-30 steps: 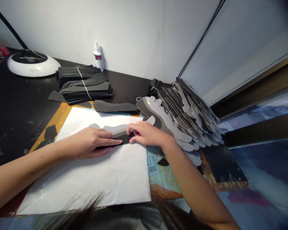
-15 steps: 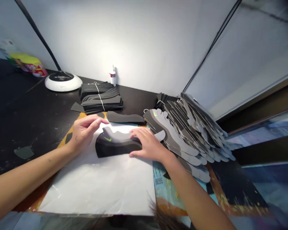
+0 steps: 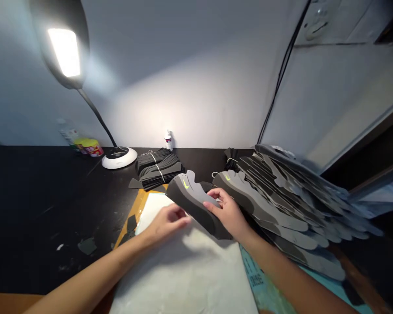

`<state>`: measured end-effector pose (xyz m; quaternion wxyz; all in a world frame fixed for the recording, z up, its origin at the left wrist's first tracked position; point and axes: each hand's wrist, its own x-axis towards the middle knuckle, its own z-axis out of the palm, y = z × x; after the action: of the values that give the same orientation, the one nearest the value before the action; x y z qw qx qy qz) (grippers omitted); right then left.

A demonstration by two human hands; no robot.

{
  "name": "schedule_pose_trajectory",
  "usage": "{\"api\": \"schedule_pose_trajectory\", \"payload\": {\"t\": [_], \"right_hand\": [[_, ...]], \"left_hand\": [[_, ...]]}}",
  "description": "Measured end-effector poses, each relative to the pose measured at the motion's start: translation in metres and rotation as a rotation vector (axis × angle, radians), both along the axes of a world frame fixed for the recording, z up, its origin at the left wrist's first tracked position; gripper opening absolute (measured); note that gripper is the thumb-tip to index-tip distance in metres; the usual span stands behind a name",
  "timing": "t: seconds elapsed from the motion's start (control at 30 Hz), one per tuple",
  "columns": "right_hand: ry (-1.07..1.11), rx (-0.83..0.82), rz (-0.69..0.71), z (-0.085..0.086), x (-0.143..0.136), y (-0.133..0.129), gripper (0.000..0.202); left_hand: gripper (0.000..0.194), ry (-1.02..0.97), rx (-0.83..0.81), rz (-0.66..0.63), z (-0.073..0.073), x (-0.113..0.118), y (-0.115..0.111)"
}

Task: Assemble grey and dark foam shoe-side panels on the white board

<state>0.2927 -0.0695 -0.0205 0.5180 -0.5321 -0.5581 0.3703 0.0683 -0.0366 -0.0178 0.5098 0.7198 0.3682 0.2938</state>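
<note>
My right hand (image 3: 228, 212) grips a grey and black shoe-upper piece (image 3: 192, 201) with a small yellow-green logo, lifted and tilted above the white sheet (image 3: 190, 279). My left hand (image 3: 165, 222) hovers just below and left of the piece over the sheet, fingers loosely apart, holding nothing. Right of the held piece, a long fanned pile of similar grey shoe pieces (image 3: 281, 205) leans across the table.
A tied bundle of black cut pieces (image 3: 159, 165) lies behind the sheet, with a small white bottle (image 3: 168, 140) at the wall. A lit desk lamp (image 3: 118, 157) stands at the back left by a colourful tub (image 3: 92, 147). Black scraps (image 3: 87, 245) dot the black table.
My right hand has lifted the shoe piece off the white sheet and swung it up toward the fanned pile. My left hand has let go of it. The view has tilted upward.
</note>
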Motion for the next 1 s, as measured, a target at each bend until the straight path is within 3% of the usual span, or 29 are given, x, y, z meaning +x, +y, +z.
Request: {"api": "schedule_pose_trajectory", "payload": {"t": [0.07, 0.27, 0.4, 0.67, 1.0], "right_hand": [[0.052, -0.023, 0.048, -0.007, -0.007, -0.001, 0.03], [0.126, -0.031, 0.148, -0.017, -0.011, -0.003, 0.033], [0.195, -0.056, 0.182, -0.018, -0.009, -0.002, 0.036], [0.215, -0.027, 0.087, -0.018, -0.008, -0.002, 0.037], [0.208, -0.042, 0.115, -0.018, -0.005, -0.005, 0.035]], "left_hand": [[0.044, 0.06, -0.062, -0.067, 0.004, 0.005, -0.013], [0.053, 0.163, -0.106, -0.024, 0.014, 0.009, -0.029], [0.053, 0.145, -0.16, -0.064, 0.01, 0.005, -0.025], [0.064, 0.013, -0.132, -0.058, -0.011, 0.001, -0.009], [0.064, 0.039, -0.071, -0.109, -0.002, -0.001, -0.011]]}}
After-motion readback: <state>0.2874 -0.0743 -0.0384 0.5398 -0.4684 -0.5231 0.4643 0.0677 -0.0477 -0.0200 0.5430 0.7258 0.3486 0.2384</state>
